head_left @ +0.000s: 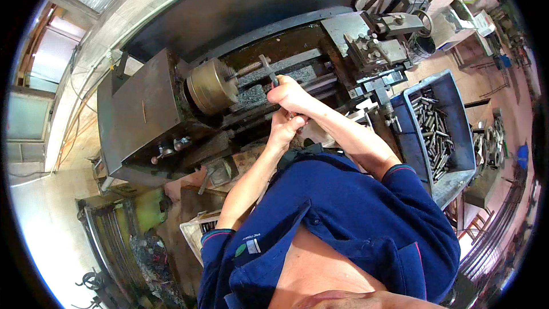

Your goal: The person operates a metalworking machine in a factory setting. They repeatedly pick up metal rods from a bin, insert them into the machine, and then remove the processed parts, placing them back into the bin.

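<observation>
A lathe chuck (pixel 213 87) grips a short metal rod (pixel 249 69) pointing right. At the rod's free end, a slim flat metal caliper (pixel 269 70) lies across it. My right hand (pixel 290 96) is closed round the caliper's near part, which the fingers mostly hide. Just below, close to my body, my left hand (pixel 283 130) is closed, thumb over curled fingers. A small dark thing shows by its thumb, too hidden to name. Metal chips (pixel 251 97) lie on the lathe bed beneath the rod.
The headstock (pixel 140 111) with its levers (pixel 171 147) stands at left. The tool post (pixel 369 51) sits on the carriage at right. Beside me is a blue bin (pixel 472 143) of metal rods (pixel 432 131). A green machine part (pixel 137 212) stands at lower left.
</observation>
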`<action>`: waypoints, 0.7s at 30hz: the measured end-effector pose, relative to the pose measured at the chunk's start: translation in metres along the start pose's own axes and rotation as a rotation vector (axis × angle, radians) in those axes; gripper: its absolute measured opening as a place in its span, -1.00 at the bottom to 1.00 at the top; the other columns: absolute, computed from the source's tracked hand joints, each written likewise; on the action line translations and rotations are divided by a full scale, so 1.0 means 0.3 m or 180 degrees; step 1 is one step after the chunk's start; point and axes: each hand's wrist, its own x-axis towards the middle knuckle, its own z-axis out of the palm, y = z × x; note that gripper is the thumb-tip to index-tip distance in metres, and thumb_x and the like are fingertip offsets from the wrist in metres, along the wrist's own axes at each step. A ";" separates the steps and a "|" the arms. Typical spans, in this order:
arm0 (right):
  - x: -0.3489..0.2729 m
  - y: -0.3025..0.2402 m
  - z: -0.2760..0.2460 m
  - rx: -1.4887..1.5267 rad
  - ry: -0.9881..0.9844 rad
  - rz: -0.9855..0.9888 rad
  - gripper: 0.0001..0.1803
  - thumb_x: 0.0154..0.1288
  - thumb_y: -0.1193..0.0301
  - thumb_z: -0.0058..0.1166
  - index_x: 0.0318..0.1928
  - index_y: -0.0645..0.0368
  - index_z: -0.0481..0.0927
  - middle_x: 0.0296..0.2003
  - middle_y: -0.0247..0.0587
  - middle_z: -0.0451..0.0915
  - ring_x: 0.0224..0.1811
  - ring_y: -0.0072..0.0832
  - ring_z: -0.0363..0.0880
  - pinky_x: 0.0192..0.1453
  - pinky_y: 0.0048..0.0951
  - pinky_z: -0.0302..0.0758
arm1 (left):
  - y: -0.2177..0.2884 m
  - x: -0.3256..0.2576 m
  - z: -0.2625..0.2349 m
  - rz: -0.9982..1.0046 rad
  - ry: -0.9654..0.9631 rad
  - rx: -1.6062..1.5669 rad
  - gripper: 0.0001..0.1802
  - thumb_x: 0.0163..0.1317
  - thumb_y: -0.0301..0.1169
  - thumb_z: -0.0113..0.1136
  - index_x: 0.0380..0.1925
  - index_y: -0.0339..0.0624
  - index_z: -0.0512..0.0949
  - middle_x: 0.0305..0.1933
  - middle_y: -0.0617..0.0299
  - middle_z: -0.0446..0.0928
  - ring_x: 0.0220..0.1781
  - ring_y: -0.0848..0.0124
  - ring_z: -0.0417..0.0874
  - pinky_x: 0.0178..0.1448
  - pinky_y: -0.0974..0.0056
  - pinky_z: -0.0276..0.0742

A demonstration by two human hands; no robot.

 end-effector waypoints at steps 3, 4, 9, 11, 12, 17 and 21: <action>-0.031 0.023 -0.076 0.0382 0.0117 0.0070 -0.88 -0.12 0.48 0.02 -0.52 0.17 0.35 -0.62 -0.42 0.30 -0.54 -0.62 0.24 -0.49 -0.46 0.21 | -0.013 0.031 0.041 0.0050 -0.0271 -0.0185 -0.44 -0.12 -0.08 0.37 -0.23 -0.27 0.46 -0.36 0.27 0.53 -0.32 0.48 0.58 -0.39 0.43 0.45; -0.044 0.023 -0.097 0.0437 0.0216 0.0025 -0.89 -0.10 0.49 0.01 -0.52 0.16 0.35 -0.62 -0.42 0.29 -0.54 -0.63 0.23 -0.50 -0.46 0.21 | -0.021 0.042 0.061 0.0095 -0.0392 -0.0285 -0.42 -0.13 -0.09 0.38 -0.22 -0.29 0.46 -0.35 0.26 0.53 -0.31 0.47 0.58 -0.36 0.42 0.46; -0.165 0.015 -0.134 0.0820 0.0779 0.0229 -0.82 -0.15 0.53 0.02 -0.43 0.18 0.36 -0.58 -0.39 0.34 -0.52 -0.60 0.28 -0.48 -0.49 0.27 | -0.063 0.039 0.088 0.0099 -0.1183 -0.0324 -0.16 -0.17 -0.07 0.46 0.01 -0.40 0.31 -0.16 0.20 0.48 -0.13 0.46 0.54 -0.06 0.37 0.50; -0.239 0.028 -0.146 0.0895 0.0915 0.0406 -0.80 -0.16 0.56 0.00 -0.44 0.14 0.31 -0.58 -0.40 0.28 -0.52 -0.62 0.25 -0.51 -0.50 0.25 | -0.097 0.020 0.102 0.0117 -0.1394 -0.0038 -0.24 -0.15 -0.17 0.47 -0.02 -0.38 0.32 -0.19 0.22 0.50 -0.13 0.47 0.55 -0.08 0.38 0.50; -0.268 0.037 -0.151 0.0847 0.0997 0.0340 -0.79 -0.16 0.56 0.00 -0.44 0.14 0.30 -0.58 -0.40 0.27 -0.54 -0.62 0.25 -0.54 -0.50 0.25 | -0.116 0.012 0.111 0.0044 -0.1500 0.0093 -0.28 -0.14 -0.23 0.47 -0.04 -0.37 0.34 -0.19 0.23 0.50 -0.14 0.47 0.55 -0.09 0.38 0.50; -0.410 0.104 -0.165 0.0668 0.1485 0.0187 -0.78 -0.15 0.56 -0.01 -0.42 0.15 0.28 -0.60 -0.37 0.27 -0.65 -0.60 0.26 -0.67 -0.47 0.23 | -0.192 -0.049 0.173 -0.0092 -0.1815 0.0489 -0.17 -0.29 -0.07 0.51 -0.06 -0.36 0.40 -0.13 0.13 0.53 -0.06 0.38 0.53 -0.01 0.28 0.45; -0.495 0.126 -0.188 0.0614 0.1638 0.0560 -0.78 -0.14 0.57 -0.01 -0.39 0.17 0.31 -0.60 -0.34 0.30 -0.62 -0.58 0.32 -0.64 -0.45 0.29 | -0.205 -0.110 0.214 -0.0544 -0.2142 0.0198 -0.25 -0.22 -0.20 0.52 -0.05 -0.37 0.39 -0.15 0.13 0.55 -0.09 0.37 0.56 -0.01 0.31 0.48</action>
